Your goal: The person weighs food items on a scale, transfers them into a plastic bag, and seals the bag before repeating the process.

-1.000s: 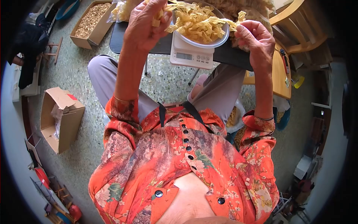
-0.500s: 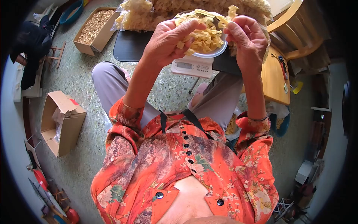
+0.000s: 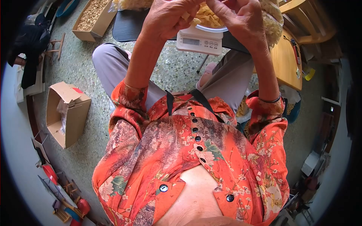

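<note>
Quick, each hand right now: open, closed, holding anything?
Left hand: curled, holding a small yellow piece.
Right hand: bent, fingertips near the picture's top edge; whether it holds anything cannot be told.

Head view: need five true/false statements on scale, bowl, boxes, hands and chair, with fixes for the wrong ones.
1. The white scale sits under the bowl of yellow strips. True.
2. An open cardboard box stands on the floor to the person's left. True.
3. Both hands rest on the floor. False: the left hand and right hand are raised by the bowl.
4. The long box at upper left holds loose brown pieces. True.
5. The chair at the right is black metal. False: it is light-coloured wood.
</note>
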`<state>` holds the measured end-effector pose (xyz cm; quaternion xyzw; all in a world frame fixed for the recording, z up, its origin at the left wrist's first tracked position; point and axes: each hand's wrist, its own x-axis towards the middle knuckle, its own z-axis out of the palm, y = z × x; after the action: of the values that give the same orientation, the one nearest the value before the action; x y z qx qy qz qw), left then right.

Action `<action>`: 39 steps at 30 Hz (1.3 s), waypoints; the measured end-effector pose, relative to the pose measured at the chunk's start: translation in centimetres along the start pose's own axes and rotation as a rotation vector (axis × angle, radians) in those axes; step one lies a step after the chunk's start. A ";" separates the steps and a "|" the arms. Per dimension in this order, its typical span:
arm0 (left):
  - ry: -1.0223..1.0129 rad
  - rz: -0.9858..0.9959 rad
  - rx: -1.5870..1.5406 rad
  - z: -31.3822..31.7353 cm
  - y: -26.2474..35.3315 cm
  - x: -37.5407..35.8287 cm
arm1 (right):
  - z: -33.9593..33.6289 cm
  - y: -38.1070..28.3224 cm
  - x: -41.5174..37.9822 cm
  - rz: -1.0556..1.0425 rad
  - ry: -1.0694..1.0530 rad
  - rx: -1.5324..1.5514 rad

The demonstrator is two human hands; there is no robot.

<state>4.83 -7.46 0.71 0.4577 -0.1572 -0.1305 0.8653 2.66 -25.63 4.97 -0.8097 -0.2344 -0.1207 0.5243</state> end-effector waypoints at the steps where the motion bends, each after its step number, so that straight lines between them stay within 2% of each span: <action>1: 0.005 -0.002 0.001 0.1 0.1 0.0 | 0.2 0.3 -0.1 -0.033 0.026 0.106; 5: 0.079 0.035 0.047 0.0 -0.1 0.1 | 0.7 0.6 -0.2 -0.100 0.039 0.171; 8: 0.119 0.058 0.039 -0.3 -0.1 0.3 | 0.7 0.6 -0.5 -0.125 0.135 0.267; 11: 0.132 0.091 0.027 -1.4 0.7 -0.2 | -0.6 0.9 -0.8 -0.084 0.287 0.176; 14: 0.186 0.135 0.069 -1.9 1.6 -0.5 | -1.7 1.3 -1.4 -0.038 0.289 0.102; 16: 0.167 0.016 -0.114 -3.9 2.1 -1.0 | -2.2 2.4 -1.5 0.020 0.305 0.093; 17: 0.197 0.041 -0.086 -3.1 2.8 -1.3 | -2.2 2.8 -1.6 0.075 0.324 0.084; 21: 0.169 0.041 -0.176 -4.9 3.3 -2.3 | -2.3 3.2 -1.8 0.065 0.308 0.024; 24: 0.133 0.117 -0.159 -4.1 4.2 -2.7 | -2.4 2.8 -1.6 0.177 0.287 -0.088; 26: 0.319 0.219 -0.139 -3.1 4.3 -3.1 | -2.3 2.8 -1.5 0.197 0.264 -0.120; 29: 0.216 0.189 -0.060 -3.6 5.1 -3.2 | -2.3 3.0 -1.4 0.179 0.248 -0.163; 36: 0.256 0.114 -0.110 -3.2 5.1 -3.3 | -1.9 3.0 -1.4 0.191 0.267 -0.209; 39: 0.243 0.119 -0.122 -3.1 5.1 -3.2 | -2.1 3.2 -1.4 0.132 0.243 -0.169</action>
<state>3.54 -1.17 2.78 0.4064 -0.0698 -0.0319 0.9105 3.18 -28.98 2.68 -0.8439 -0.1046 -0.2026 0.4856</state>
